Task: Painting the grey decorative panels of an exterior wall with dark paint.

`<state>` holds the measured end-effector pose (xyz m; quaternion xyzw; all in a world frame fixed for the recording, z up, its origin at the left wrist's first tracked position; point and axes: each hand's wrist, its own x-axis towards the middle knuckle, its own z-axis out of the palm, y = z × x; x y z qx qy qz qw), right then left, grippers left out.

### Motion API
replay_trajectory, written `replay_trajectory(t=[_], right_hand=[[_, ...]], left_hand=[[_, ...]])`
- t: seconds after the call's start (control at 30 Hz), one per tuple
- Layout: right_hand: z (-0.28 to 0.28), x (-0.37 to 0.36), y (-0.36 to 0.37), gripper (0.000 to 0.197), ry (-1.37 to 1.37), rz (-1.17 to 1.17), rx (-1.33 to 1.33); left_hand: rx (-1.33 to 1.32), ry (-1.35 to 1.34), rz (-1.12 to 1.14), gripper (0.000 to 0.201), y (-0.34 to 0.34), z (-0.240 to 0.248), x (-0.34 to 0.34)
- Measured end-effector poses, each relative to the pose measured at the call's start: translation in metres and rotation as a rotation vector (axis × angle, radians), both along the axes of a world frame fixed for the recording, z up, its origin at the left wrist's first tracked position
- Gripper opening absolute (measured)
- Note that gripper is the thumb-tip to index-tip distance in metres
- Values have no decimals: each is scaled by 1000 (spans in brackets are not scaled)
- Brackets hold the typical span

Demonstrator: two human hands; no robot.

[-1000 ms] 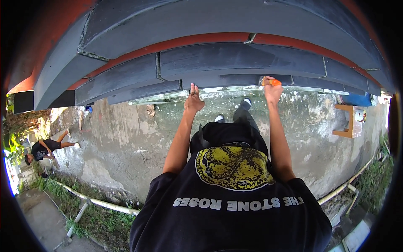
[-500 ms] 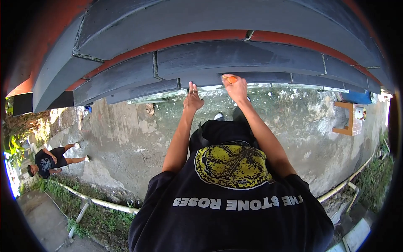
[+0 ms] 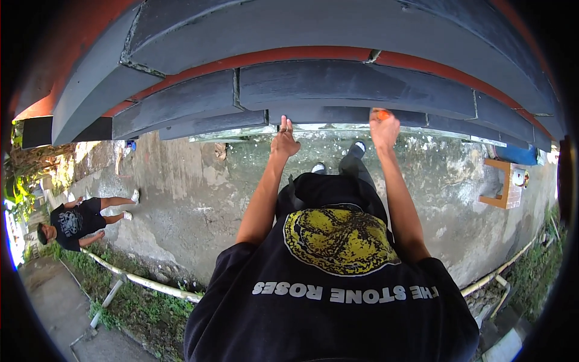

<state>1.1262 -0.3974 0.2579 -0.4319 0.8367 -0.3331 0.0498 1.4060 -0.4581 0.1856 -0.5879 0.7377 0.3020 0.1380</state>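
Grey ledge [image 3: 329,113], right hand [image 3: 385,130] farther right

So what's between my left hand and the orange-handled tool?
In the head view, just a bare stretch of flat grey panel, with a pale strip below, lies between your left hand and the orange-handled tool.

Soft daylight fills the view, brightening the ground [image 3: 253,175] and glaring near white at the far-left rim beside the foliage [image 3: 22,204], while the dark shirt [image 3: 350,326] loses detail; fisheye distortion strongly bows the grey ledges [image 3: 350,81] (black corners close in all round), and the right hand [image 3: 385,131] looks slightly blurred
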Motion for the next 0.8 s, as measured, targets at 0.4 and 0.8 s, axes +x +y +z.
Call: replay_trajectory(t=[0.4, 0.8], right_hand=[[-28, 138, -45, 18, -535, 291, -115], [-33, 7, 2, 13, -214, 40, -88]], left_hand=[[21, 51, -20, 79, -10, -7, 8], [4, 89, -37, 79, -11, -12, 13]])
